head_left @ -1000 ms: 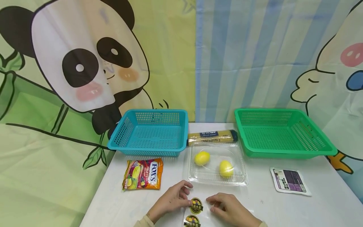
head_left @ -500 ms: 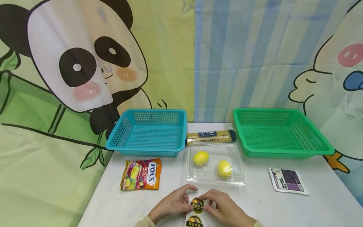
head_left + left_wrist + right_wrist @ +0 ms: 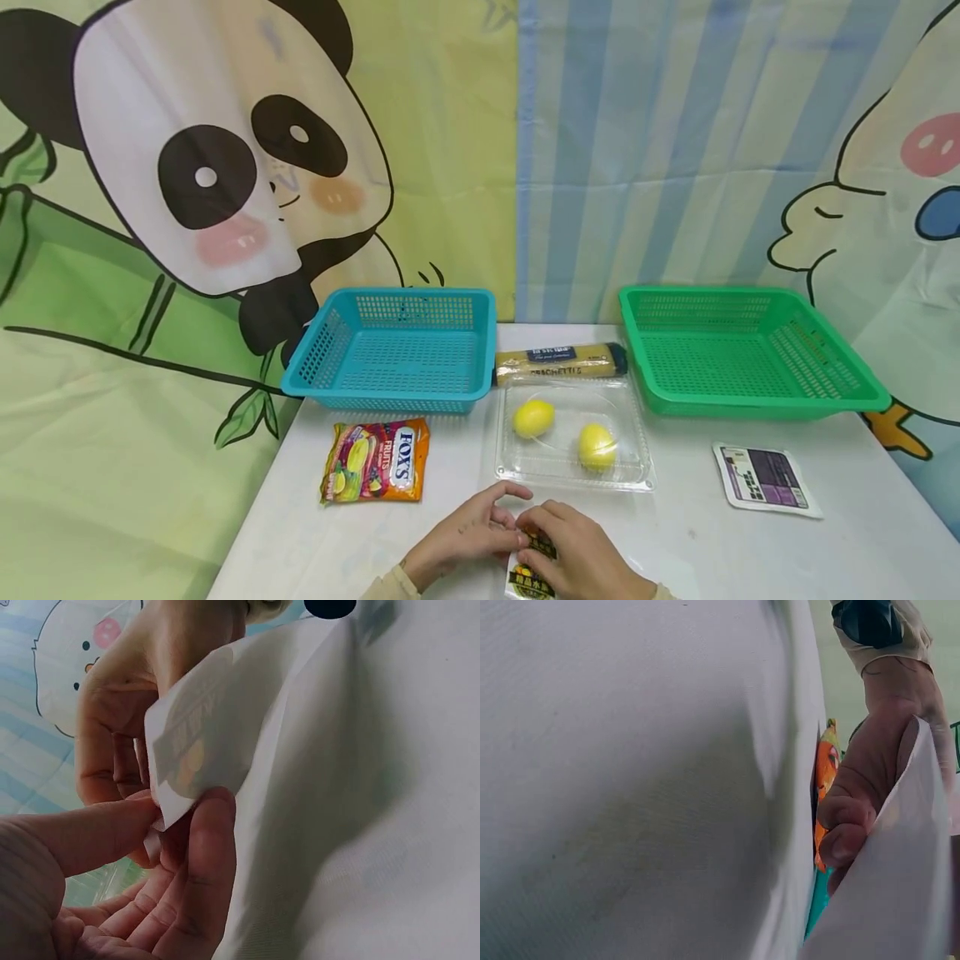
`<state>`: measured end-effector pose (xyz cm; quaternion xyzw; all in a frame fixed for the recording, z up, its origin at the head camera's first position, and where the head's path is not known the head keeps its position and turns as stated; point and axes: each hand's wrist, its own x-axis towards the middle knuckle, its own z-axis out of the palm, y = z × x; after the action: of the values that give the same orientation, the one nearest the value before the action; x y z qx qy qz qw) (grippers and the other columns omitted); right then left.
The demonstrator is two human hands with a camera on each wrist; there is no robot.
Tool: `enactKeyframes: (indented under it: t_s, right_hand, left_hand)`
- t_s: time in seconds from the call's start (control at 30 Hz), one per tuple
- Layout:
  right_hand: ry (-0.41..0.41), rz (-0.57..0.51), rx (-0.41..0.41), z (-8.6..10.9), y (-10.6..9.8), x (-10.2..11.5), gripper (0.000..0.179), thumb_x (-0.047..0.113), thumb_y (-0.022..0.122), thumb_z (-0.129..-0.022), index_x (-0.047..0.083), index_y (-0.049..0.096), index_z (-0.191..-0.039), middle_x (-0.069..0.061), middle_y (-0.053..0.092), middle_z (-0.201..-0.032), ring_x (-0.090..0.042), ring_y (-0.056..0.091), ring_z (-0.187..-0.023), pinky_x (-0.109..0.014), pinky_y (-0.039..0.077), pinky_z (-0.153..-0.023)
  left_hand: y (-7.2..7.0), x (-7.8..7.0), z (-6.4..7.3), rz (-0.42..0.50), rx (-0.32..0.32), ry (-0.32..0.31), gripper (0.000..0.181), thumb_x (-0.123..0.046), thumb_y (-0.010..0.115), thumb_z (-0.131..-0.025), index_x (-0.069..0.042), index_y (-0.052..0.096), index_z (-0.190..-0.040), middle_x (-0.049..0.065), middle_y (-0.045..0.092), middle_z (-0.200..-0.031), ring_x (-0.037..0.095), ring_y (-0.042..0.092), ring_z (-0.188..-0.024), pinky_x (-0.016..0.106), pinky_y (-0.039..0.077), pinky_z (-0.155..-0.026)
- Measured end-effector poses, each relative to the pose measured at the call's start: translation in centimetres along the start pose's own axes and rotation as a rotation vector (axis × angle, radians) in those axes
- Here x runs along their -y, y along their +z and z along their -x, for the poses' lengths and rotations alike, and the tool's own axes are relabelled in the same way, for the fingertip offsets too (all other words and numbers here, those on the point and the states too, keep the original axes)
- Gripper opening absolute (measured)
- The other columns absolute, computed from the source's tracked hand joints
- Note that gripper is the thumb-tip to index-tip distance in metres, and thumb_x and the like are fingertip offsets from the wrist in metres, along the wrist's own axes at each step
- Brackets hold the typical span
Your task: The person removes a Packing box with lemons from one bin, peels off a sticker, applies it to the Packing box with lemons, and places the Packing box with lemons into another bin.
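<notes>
A white sheet of round black-and-gold stickers (image 3: 531,582) is held between both hands near the table's front edge. My left hand (image 3: 468,533) pinches its edge between thumb and forefinger; the left wrist view shows the sheet (image 3: 217,727) bent up, a sticker showing faintly through its back. My right hand (image 3: 588,554) grips the sheet from the other side, its curled fingers covering part of the upper sticker. In the right wrist view the raised sheet (image 3: 892,900) partly hides the left hand (image 3: 877,772). Just beyond the hands sits a clear plastic container (image 3: 570,481) with two lemons (image 3: 597,447).
Behind the container lies a spaghetti pack (image 3: 558,362), between a blue basket (image 3: 390,400) and a green basket (image 3: 757,407). An orange Fox's candy bag (image 3: 375,461) lies at left, a white-and-purple packet (image 3: 767,479) at right. A printed curtain (image 3: 592,167) hangs behind the table.
My right hand has moved left onto the sticker sheet and grips it. The sheet has shifted slightly right and bends up, and my left hand has moved a little right with it.
</notes>
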<state>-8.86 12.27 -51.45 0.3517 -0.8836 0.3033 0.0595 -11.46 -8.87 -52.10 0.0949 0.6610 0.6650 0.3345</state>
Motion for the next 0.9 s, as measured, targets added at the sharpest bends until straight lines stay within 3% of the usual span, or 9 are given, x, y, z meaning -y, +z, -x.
enactKeyframes:
  t_s: [0.17,0.37,0.53,0.7,0.9]
  right_hand:
    - [0.037,-0.074,0.024,0.0,-0.3,-0.1,0.017,0.027,0.075,-0.092,0.024,0.066,-0.106,0.018,0.062,-0.091,0.006,0.055,-0.080,-0.019,0.050,-0.066]
    - [0.059,-0.115,-0.054,0.1,-0.5,-0.4,0.016,0.015,0.078,-0.088,0.024,0.064,-0.085,0.022,0.054,-0.073,0.010,0.048,-0.066,-0.012,0.043,-0.058]
    - [0.202,-0.172,-0.066,0.1,-0.9,-0.5,0.022,0.010,0.075,-0.088,0.025,0.062,-0.078,0.023,0.051,-0.065,0.009,0.045,-0.058,-0.014,0.042,-0.052]
    - [0.309,-0.170,-0.150,0.1,-1.8,-0.7,0.025,0.008,0.075,-0.086,0.026,0.061,-0.075,0.021,0.053,-0.064,0.008,0.046,-0.057,-0.016,0.043,-0.052]
    - [0.403,-0.176,-0.195,0.1,-3.2,-1.0,0.027,0.008,0.077,-0.085,0.028,0.063,-0.074,0.020,0.054,-0.065,0.004,0.048,-0.058,-0.017,0.045,-0.055]
  left_hand:
    - [0.0,0.0,0.0,-0.007,-0.012,0.004,0.047,-0.009,0.069,-0.095,-0.008,0.051,-0.138,0.000,0.071,-0.078,0.009,0.062,-0.063,0.024,0.052,-0.063]
    - [0.0,0.4,0.2,-0.025,-0.017,0.000,0.044,-0.005,0.069,-0.094,-0.010,0.054,-0.135,0.003,0.069,-0.076,0.011,0.062,-0.060,0.025,0.052,-0.061]
    - [-0.1,0.4,0.3,-0.074,-0.037,-0.013,0.038,-0.004,0.069,-0.093,-0.011,0.060,-0.129,0.002,0.067,-0.073,0.011,0.061,-0.058,0.024,0.051,-0.058]
    - [-0.4,0.2,0.5,-0.145,-0.067,-0.027,0.030,-0.005,0.071,-0.091,-0.015,0.066,-0.119,0.001,0.064,-0.067,0.011,0.057,-0.055,0.023,0.047,-0.054]
    - [-0.7,0.2,0.6,-0.317,-0.109,0.024,0.023,-0.005,0.072,-0.089,-0.015,0.071,-0.110,-0.002,0.063,-0.063,0.008,0.055,-0.052,0.020,0.044,-0.051]
